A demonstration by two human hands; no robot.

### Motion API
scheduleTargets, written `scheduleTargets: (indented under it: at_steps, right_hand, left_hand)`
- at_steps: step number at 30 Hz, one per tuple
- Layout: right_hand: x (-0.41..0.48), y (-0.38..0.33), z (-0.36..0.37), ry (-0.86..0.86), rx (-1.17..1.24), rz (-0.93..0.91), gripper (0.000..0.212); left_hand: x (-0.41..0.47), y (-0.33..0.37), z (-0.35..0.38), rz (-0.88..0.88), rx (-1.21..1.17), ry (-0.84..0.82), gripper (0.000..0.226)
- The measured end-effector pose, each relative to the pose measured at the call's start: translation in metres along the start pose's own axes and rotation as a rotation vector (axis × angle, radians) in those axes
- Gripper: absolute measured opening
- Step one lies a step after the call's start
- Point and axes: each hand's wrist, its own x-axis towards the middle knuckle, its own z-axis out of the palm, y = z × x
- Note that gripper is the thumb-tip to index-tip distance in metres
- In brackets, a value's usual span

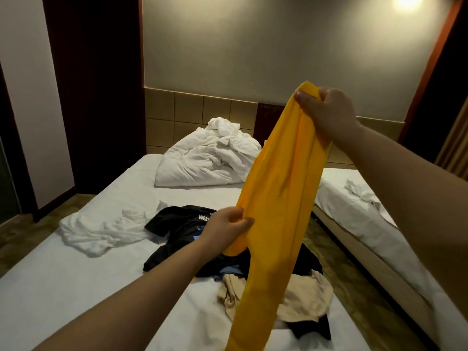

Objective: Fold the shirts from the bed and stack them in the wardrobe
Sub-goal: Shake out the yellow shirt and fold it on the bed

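A yellow shirt (281, 198) hangs in the air over the bed (63, 287), bunched into a long strip. My right hand (326, 110) grips its top end, held high. My left hand (228, 225) pinches its left edge lower down. Under it on the white sheet lies a pile of clothes: a black shirt (182, 224) with white lettering, a beige shirt (301, 297), a bit of blue fabric (229, 271) and another dark garment (311, 328). A white garment (101, 229) lies crumpled to the left. No wardrobe shows plainly.
A rumpled white duvet (210, 158) sits at the head of the bed by the tiled wall. A second bed (379, 224) stands to the right across a narrow floor gap. A dark wooden panel (96, 84) rises at the left.
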Motion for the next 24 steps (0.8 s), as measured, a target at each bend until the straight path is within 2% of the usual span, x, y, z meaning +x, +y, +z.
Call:
scheduleTargets:
  at_steps: [4, 7, 10, 12, 14, 17, 21, 24]
  right_hand:
    - [-0.001, 0.017, -0.002, 0.057, 0.024, 0.061, 0.048]
    - [-0.005, 0.024, 0.002, 0.052, 0.070, 0.105, 0.047]
    - [-0.009, 0.024, 0.002, 0.033, 0.047, 0.109, 0.048]
    - [-0.009, 0.028, -0.002, 0.053, 0.050, 0.118, 0.049]
    - [-0.009, 0.033, -0.007, 0.060, 0.047, 0.140, 0.051]
    - [-0.007, 0.038, -0.012, 0.028, 0.067, 0.178, 0.053]
    - [-0.001, 0.033, -0.018, 0.075, 0.151, 0.183, 0.049]
    - [0.003, 0.026, -0.020, 0.040, -0.001, 0.089, 0.044]
  left_hand:
    - [0.004, -0.011, -0.017, -0.015, -0.013, 0.083, 0.016]
    - [0.004, -0.025, -0.010, -0.061, 0.073, -0.003, 0.008]
    - [0.001, -0.033, 0.001, -0.068, 0.045, -0.015, 0.014]
    - [0.005, -0.031, -0.007, -0.077, -0.006, 0.095, 0.018]
    - [0.009, -0.023, -0.027, -0.081, -0.072, 0.279, 0.016]
    - [0.013, -0.002, -0.064, 0.011, -0.137, 0.443, 0.013]
    - [0.012, 0.034, -0.108, 0.163, -0.086, 0.463, 0.021]
    - [0.010, 0.056, -0.134, 0.249, 0.088, 0.453, 0.024]
